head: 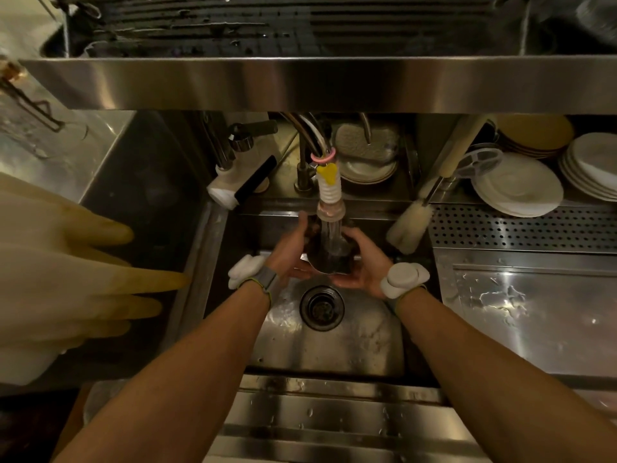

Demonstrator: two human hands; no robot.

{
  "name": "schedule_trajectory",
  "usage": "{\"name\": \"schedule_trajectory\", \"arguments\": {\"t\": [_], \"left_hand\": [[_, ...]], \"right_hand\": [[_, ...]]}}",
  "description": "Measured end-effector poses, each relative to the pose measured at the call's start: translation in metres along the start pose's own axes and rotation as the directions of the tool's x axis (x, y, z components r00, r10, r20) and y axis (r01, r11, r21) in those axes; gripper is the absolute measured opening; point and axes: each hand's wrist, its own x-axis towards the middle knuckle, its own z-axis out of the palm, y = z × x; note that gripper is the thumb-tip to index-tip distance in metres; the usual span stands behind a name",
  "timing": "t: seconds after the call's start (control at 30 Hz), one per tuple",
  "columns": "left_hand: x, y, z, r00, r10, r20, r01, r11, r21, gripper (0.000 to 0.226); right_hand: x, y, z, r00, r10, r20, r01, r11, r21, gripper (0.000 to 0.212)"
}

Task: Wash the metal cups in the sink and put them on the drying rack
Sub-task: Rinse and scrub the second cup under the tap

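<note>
Between the two hands, above the sink basin (350, 345): one dark metal cup (329, 259), held directly under the tap nozzle (330, 208), running water falling onto it. How the cup is tilted cannot be told.

Left hand (290, 248): fingers curled round the cup's left side, grasping it. White padded wrist unit (247, 269) on a grey strap.

Right hand (360, 259): fingers curled round the cup's right side and underside, grasping it. Matching white wrist unit (404, 275).

Just below the hands: round drain (322, 305) in the basin floor.

Beyond the right hand: bottle brush (409, 225), bristle head leaning down at the sink's far right corner, handle rising away.

Right of the right hand: perforated steel panel (521, 228); past it, stacked white plates (521, 188) and, further back, a stack of tan plates (534, 135).

Beyond the hands, behind the tap: a small stack of saucers (367, 168).

Well left of the left hand: pale rubber gloves (83, 262), yellowed fingertips pointing toward the sink.

Above and beyond both hands: overhead steel shelf (300, 81) with a dark, wet slatted surface on top.
</note>
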Motion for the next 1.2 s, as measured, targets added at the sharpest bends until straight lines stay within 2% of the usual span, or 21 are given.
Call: {"name": "schedule_trajectory", "arguments": {"t": [0.07,0.1,0.13,0.17,0.23,0.33,0.47,0.63,0.73,0.83,0.97,1.03,1.1,1.2], "left_hand": [[0.001,0.0,0.001,0.999,0.024,-0.041,-0.024,1.0,-0.011,0.075],[-0.001,0.001,0.001,0.997,0.037,-0.066,-0.038,0.999,-0.016,0.075],[-0.002,0.003,0.003,0.995,0.053,-0.08,-0.055,0.998,-0.014,0.075],[-0.003,0.004,0.004,0.994,0.076,-0.084,-0.076,0.997,-0.003,0.075],[-0.005,0.004,0.005,0.989,0.123,-0.083,-0.121,0.992,0.032,0.072],[-0.001,0.0,0.003,0.983,0.142,-0.112,-0.138,0.989,0.048,0.065],[0.007,-0.003,-0.001,0.973,0.114,-0.198,-0.119,0.993,-0.016,0.07],[0.013,-0.014,-0.012,0.954,0.074,-0.291,-0.085,0.996,-0.026,0.067],[0.014,-0.017,-0.018,0.955,0.033,-0.294,-0.045,0.998,-0.033,0.066],[0.012,-0.017,-0.019,0.982,0.001,-0.191,-0.014,0.998,-0.066,0.065],[0.008,-0.012,-0.008,1.0,0.014,-0.015,-0.015,0.997,-0.078,0.064],[0.012,-0.013,-0.003,0.999,0.012,0.049,-0.002,0.982,-0.189,0.069],[0.012,-0.013,-0.002,0.992,0.007,0.126,0.031,0.954,-0.297,0.06],[0.008,-0.011,0.001,0.972,0.078,0.224,0.041,0.874,-0.484,0.049]], "right_hand": [[-0.001,-0.001,0.003,1.0,0.009,-0.015,-0.01,1.0,-0.017,0.094],[-0.001,0.0,0.003,0.999,0.035,-0.031,-0.036,0.999,-0.021,0.103],[0.0,0.0,0.001,0.998,0.053,-0.04,-0.054,0.998,-0.015,0.098],[-0.001,0.001,0.0,0.997,0.069,-0.035,-0.069,0.998,0.009,0.083],[-0.002,0.006,-0.003,0.995,0.095,0.033,-0.098,0.989,0.114,0.066],[-0.002,0.016,-0.005,0.99,0.081,0.117,-0.104,0.974,0.203,0.064],[-0.004,0.015,0.001,0.986,0.086,0.142,-0.124,0.951,0.284,0.06],[-0.004,0.017,0.004,0.979,0.047,0.198,-0.072,0.99,0.121,0.046],[0.0,0.021,-0.001,0.985,0.014,0.169,-0.035,0.992,0.125,0.053],[0.008,0.02,-0.004,0.996,-0.075,0.049,0.071,0.995,0.065,0.073],[0.008,0.012,0.001,0.981,-0.188,0.045,0.189,0.981,-0.031,0.084],[0.008,0.009,0.001,0.967,-0.248,0.054,0.251,0.966,-0.064,0.083],[0.009,0.006,-0.002,0.954,-0.288,0.083,0.299,0.938,-0.175,0.084],[0.006,0.0,-0.004,0.932,-0.327,0.154,0.361,0.856,-0.37,0.094]]}}
